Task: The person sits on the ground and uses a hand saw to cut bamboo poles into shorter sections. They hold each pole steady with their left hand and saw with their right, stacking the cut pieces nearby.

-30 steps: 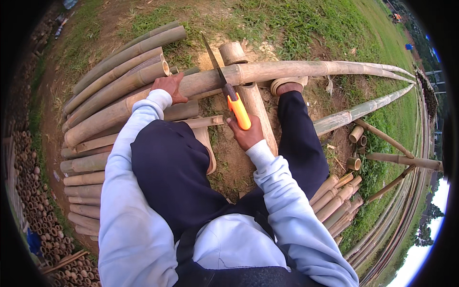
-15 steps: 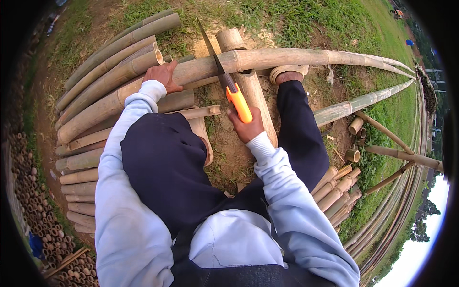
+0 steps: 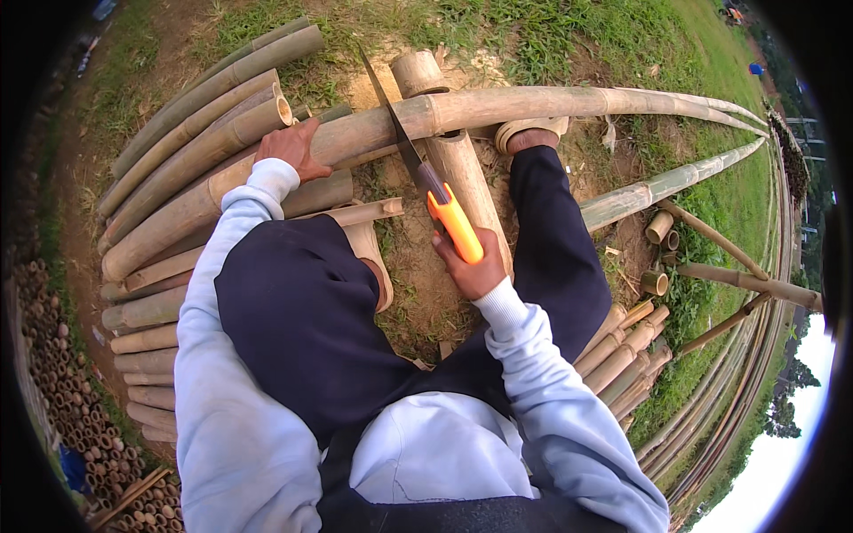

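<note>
A long, thick bamboo pole [image 3: 524,107] runs across in front of me from the left to the far right. My left hand [image 3: 291,153] grips it left of the saw, thumb toward the near side. In my right hand [image 3: 475,268] is a handsaw [image 3: 458,229] with an orange handle, fingers closed around the grip. Its dark blade crosses the pole just left of a node, the tip pointing away from me. Beneath the pole lies a shorter bamboo log [image 3: 468,182], pointing toward me and propping it up. Whether the teeth sit in a cut cannot be made out.
Cut bamboo lengths [image 3: 235,111] lie stacked at the left. More short pieces [image 3: 622,360] are heaped beside my right leg. A greenish pole [image 3: 666,185] and a bamboo trestle [image 3: 751,282] stand to the right. My sandalled feet flank the log; sawdust covers the ground beyond.
My right hand has drawn the saw back toward me and slightly right, so more blade shows on the near side of the pole. My left hand keeps its hold.
</note>
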